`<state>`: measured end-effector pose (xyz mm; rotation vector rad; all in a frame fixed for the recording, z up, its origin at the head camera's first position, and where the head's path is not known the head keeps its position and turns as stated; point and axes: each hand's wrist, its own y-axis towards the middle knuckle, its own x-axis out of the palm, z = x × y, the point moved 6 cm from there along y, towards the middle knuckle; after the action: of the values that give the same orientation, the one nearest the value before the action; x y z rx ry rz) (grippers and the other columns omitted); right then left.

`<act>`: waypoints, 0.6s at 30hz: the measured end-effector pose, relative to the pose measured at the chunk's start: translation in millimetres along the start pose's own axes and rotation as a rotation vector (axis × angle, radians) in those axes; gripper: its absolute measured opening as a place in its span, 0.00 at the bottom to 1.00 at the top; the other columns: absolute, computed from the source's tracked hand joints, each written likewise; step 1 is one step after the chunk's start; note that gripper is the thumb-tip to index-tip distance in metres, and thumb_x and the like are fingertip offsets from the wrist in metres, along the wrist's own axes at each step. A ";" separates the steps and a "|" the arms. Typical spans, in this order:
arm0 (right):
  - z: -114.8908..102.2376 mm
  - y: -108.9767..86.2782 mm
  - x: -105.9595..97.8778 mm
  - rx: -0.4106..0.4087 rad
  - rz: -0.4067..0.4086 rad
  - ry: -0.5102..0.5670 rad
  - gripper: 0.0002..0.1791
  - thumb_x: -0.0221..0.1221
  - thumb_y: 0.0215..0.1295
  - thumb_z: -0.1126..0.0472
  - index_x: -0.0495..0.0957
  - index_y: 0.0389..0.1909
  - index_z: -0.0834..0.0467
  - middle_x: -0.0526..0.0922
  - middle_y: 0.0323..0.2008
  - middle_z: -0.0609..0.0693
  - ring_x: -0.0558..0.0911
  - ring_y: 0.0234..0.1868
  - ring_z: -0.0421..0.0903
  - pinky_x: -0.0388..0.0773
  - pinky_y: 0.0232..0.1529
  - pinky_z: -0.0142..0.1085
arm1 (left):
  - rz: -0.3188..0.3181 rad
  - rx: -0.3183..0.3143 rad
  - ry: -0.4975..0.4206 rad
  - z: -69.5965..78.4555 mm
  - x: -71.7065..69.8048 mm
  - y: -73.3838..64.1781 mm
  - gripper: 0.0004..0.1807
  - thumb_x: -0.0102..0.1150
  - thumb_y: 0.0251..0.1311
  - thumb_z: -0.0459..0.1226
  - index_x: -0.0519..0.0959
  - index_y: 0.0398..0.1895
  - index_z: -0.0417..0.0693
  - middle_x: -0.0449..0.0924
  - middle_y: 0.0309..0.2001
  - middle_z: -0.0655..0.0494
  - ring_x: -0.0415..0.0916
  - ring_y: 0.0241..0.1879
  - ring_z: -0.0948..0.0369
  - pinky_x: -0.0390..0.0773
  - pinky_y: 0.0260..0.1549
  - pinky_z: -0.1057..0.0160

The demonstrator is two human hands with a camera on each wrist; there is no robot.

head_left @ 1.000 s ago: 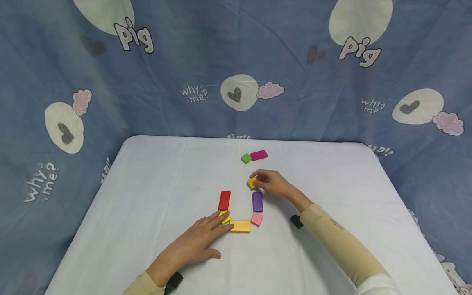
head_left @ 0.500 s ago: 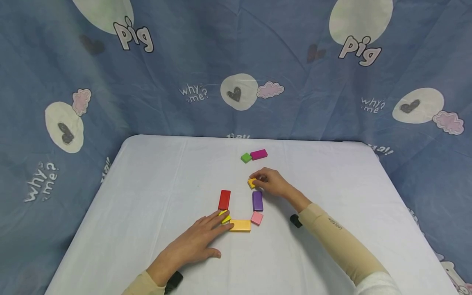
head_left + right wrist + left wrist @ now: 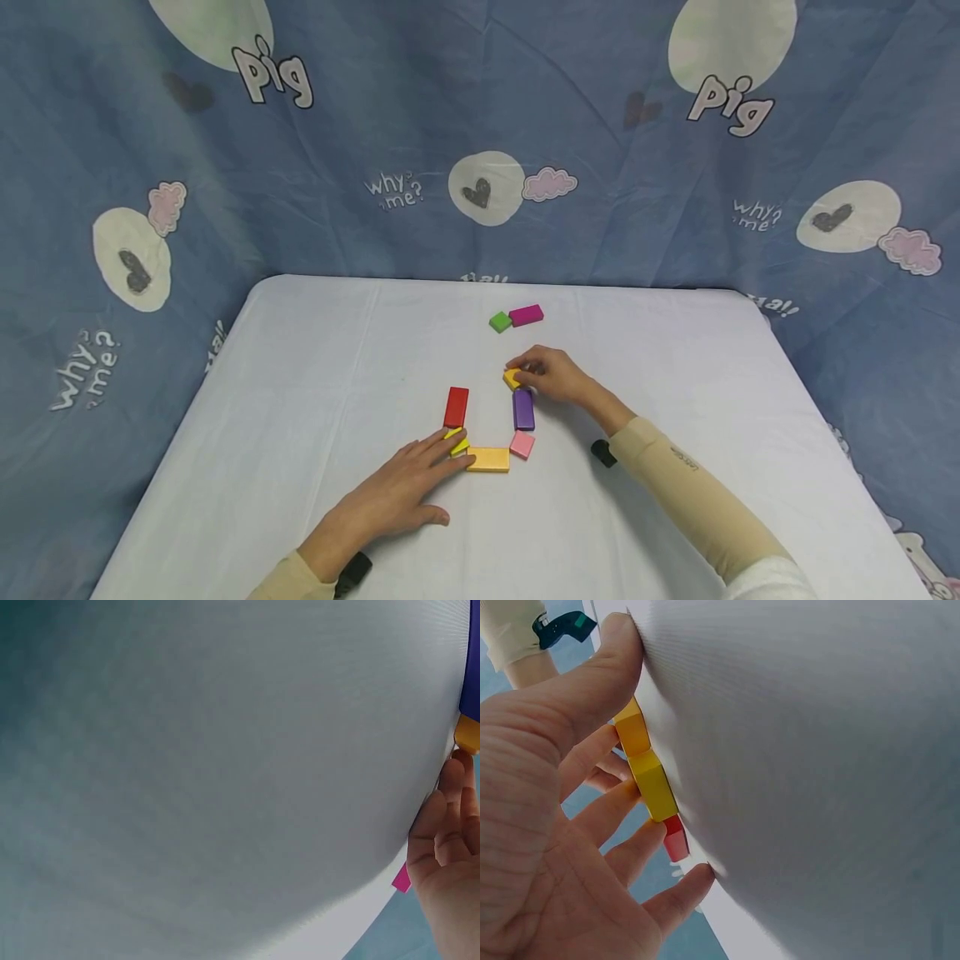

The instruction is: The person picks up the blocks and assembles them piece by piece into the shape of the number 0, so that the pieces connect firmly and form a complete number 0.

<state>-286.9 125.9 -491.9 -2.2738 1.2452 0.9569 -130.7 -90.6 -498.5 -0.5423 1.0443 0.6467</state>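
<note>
My right hand pinches a small orange block just above the purple block on the white table. In the right wrist view the orange block shows at the right edge by my fingers. My left hand lies flat, fingertips on the yellow block, which sits between the red block and the long orange block. The left wrist view shows the yellow block, the long orange block and the red block past my straight fingers. A pink block lies under the purple one.
A green block and a magenta block lie together farther back on the table. A blue patterned cloth hangs behind and beside the table. The magenta block also peeks into the right wrist view.
My right hand has brought the small orange block a little nearer, down against the top of the purple block. The left hand has stayed put.
</note>
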 end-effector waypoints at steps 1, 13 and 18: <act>-0.2 -0.1 0.2 -0.002 0.001 -0.001 0.13 0.62 0.66 0.64 0.83 0.51 0.59 0.81 0.43 0.49 0.76 0.37 0.43 0.75 0.36 0.33 | 0.001 0.000 -0.001 0.1 -0.2 -0.2 0.45 0.74 0.48 0.51 0.66 0.72 0.58 0.52 0.76 0.53 0.49 0.73 0.49 0.58 0.65 0.44; 3.3 -1.3 3.0 0.034 -0.006 0.002 0.14 0.61 0.67 0.62 0.83 0.52 0.57 0.82 0.43 0.48 0.75 0.38 0.44 0.74 0.35 0.34 | -0.007 -0.006 -0.007 -1.3 0.1 -0.4 0.45 0.73 0.49 0.51 0.65 0.72 0.58 0.51 0.76 0.54 0.48 0.74 0.50 0.59 0.65 0.45; 5.8 -7.2 -3.3 0.114 0.065 0.030 0.16 0.56 0.73 0.55 0.80 0.57 0.54 0.80 0.48 0.48 0.77 0.45 0.46 0.76 0.44 0.41 | -0.004 0.000 -0.010 -1.7 0.3 -0.6 0.46 0.73 0.49 0.50 0.64 0.73 0.58 0.51 0.76 0.54 0.48 0.74 0.49 0.59 0.65 0.44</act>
<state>-284.3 135.2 -493.6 -2.1798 1.3583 0.8543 -131.2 -92.1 -499.5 -0.5403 1.0339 0.6456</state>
